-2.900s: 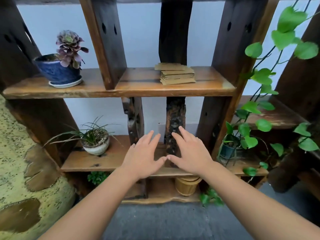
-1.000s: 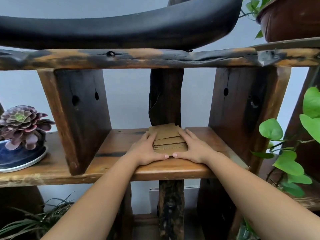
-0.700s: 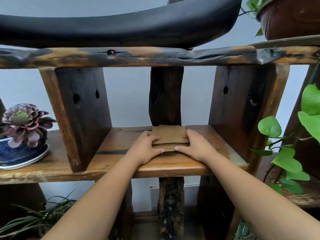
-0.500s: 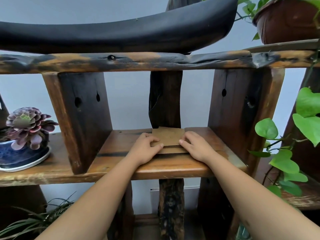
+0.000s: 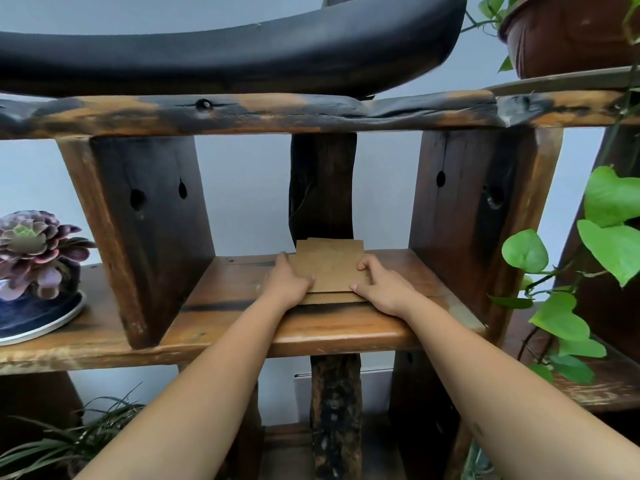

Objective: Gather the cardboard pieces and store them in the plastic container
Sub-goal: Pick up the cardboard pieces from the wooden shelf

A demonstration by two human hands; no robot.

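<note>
A small stack of brown cardboard pieces (image 5: pixel 329 266) lies on the middle wooden shelf (image 5: pixel 332 329), in front of a dark upright post. My left hand (image 5: pixel 287 280) clasps the stack's left side with the thumb over the top piece. My right hand (image 5: pixel 382 287) holds the right side, fingers curled on the top edge. The stack looks tilted, its near edge low against the shelf. No plastic container is in view.
A purple succulent in a blue pot (image 5: pixel 34 268) stands on the shelf at the left. Thick wooden uprights (image 5: pixel 145 230) flank the compartment. Green vine leaves (image 5: pixel 602 237) hang at the right. A black curved beam (image 5: pixel 225 46) and a brown pot (image 5: pixel 568 32) sit above.
Both hands have closed further onto the cardboard stack, squaring it up and tipping its far edge upward. The arms stay in much the same place.
</note>
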